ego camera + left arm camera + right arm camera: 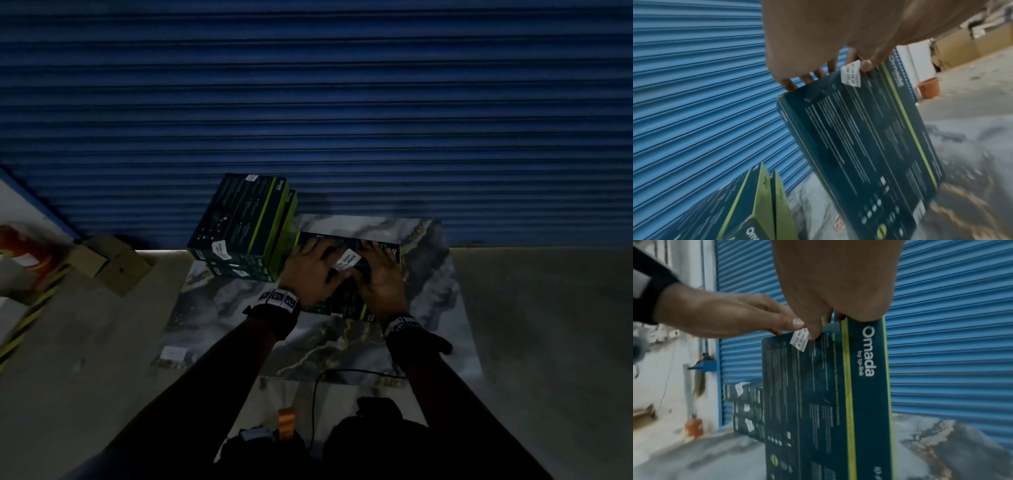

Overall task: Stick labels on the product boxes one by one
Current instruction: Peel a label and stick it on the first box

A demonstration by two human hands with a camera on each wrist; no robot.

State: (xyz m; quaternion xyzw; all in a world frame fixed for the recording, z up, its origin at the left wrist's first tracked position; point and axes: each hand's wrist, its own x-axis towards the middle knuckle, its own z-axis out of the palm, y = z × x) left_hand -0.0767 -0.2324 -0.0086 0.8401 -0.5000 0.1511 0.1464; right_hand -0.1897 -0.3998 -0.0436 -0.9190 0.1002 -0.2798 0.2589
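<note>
A dark teal product box (344, 303) with a lime stripe lies on the marble tile (325, 346); it also fills the wrist views as box (859, 138) and box (818, 402). A white printed label (346, 263) sits on its top face, one end lifted off the surface, label (851, 75), label (800, 340). My left hand (313, 270) reaches over the box to its far edge, and its thumb pinches the label's end. My right hand (378, 272) wraps the box's far edge with its thumb pressed on the label. A stack of like boxes (239, 222) with white labels stands at the left.
A blue roller shutter (308, 102) closes off the back. A brown cardboard carton (109, 263) sits on the floor at the left. A black cable (315, 394) crosses the tile's near edge, and a white slip (173, 353) lies at its near left corner. An orange pot (929, 87) stands farther off.
</note>
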